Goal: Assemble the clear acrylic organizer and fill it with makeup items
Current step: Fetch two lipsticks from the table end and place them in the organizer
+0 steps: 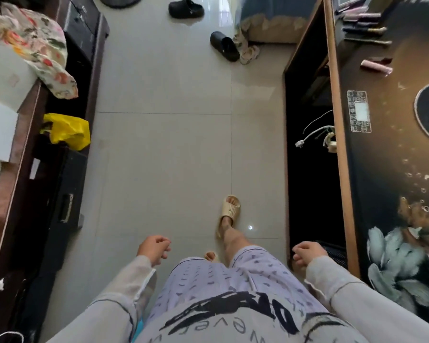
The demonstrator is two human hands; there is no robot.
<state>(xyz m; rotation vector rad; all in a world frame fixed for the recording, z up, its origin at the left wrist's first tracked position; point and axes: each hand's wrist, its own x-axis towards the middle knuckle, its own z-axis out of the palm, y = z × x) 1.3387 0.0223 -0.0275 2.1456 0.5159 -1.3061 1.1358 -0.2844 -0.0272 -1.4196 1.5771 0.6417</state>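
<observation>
The left hand (154, 248) and right hand (307, 253) hang loosely curled, holding nothing; open tiled floor (171, 144) runs between the cabinet (60, 184) and the table (337, 120) edge.

Shirt (233, 318): large black print, seen upside down and blurred, begins with "D". A smaller line includes "ever". Table panel (359, 111): symbols too small to read.

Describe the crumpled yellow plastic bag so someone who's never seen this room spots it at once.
Look along the dark wooden cabinet on the left of the pale tiled floor. About halfway along, nearer than the flowered cloth and right of the white cardboard boxes, the crumpled yellow plastic bag sits at the edge nearest the floor. It alone is bright yellow.
</observation>
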